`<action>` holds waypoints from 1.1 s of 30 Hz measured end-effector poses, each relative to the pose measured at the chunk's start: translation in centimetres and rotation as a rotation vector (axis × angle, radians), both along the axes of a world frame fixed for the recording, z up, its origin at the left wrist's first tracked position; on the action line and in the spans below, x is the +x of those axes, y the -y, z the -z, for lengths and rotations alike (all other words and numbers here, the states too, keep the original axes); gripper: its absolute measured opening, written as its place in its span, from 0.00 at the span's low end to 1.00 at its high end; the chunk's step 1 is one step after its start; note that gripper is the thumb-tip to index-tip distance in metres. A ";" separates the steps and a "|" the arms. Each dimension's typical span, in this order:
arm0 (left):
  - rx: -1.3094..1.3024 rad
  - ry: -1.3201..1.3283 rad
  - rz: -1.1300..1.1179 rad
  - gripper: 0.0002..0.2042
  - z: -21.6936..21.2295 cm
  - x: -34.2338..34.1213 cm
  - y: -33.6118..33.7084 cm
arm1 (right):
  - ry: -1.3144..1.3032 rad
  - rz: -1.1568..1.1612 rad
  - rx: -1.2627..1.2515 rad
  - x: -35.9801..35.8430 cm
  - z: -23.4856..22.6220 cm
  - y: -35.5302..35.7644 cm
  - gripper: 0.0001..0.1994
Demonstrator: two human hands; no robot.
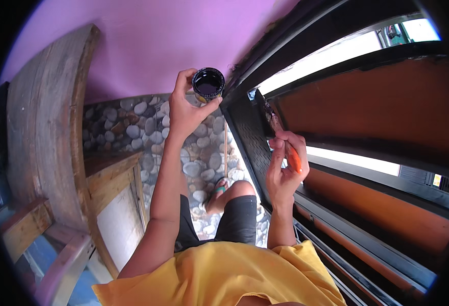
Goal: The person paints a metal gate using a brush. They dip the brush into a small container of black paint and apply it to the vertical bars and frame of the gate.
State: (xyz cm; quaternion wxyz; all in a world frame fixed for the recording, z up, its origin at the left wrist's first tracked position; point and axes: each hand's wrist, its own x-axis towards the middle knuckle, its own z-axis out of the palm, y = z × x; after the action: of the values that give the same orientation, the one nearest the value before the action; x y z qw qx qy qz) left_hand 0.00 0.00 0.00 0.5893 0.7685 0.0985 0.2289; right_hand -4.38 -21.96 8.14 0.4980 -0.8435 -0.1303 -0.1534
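- While the left hand (186, 109) is held up high, its fingers are wrapped tight around a small round tin (208, 84) full of dark paint.
- The tin is open on top and sits just to the left of the black gate frame (252, 140).
- The right hand (283, 168) is closed around a paintbrush (280, 137) with an orange handle.
- The brush tip is dark and touches the black gate frame, up and to the left of the right hand.
- The two hands are apart, with the black gate frame's edge between them.
- The gate frame has a panel with lots of tiny holes, and this part looks black and shiny.
- To the right of the gate frame there are big orange-brown panels (377, 102) with black bars between them.
- To the left of the gate frame there is a wall of round grey stones (132, 122), and above it the wall is purple (148, 41).
- A thin wooden stick (226, 148) stands just left of the gate frame, against the stones.
- Far to the left of the gate frame there is a curved wooden board (45, 127) and a wooden bench (112, 173).
- Below the hands you can see a yellow shirt (219, 275), dark shorts (239, 217), and a foot in a sandal (218, 191) on the stony ground.
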 end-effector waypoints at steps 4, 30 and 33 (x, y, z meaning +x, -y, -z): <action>-0.006 0.173 0.191 0.29 6.4 5.9 -2.0 | 0.270 -0.016 0.130 1.3 6.4 -0.4 0.11; -0.169 0.133 0.263 0.30 19.0 1.0 -0.5 | 0.226 -0.114 -0.573 3.7 7.2 0.3 0.04; -0.154 0.133 0.274 0.31 19.2 0.5 -0.7 | 0.163 -0.170 -0.620 5.1 7.7 -0.5 0.04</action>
State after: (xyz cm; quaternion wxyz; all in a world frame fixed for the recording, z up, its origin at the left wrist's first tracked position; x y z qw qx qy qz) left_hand 0.51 0.73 -19.18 0.6774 0.7104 -0.0291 0.1888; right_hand 0.72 -21.43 0.42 0.2164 -0.9260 -0.2801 -0.1313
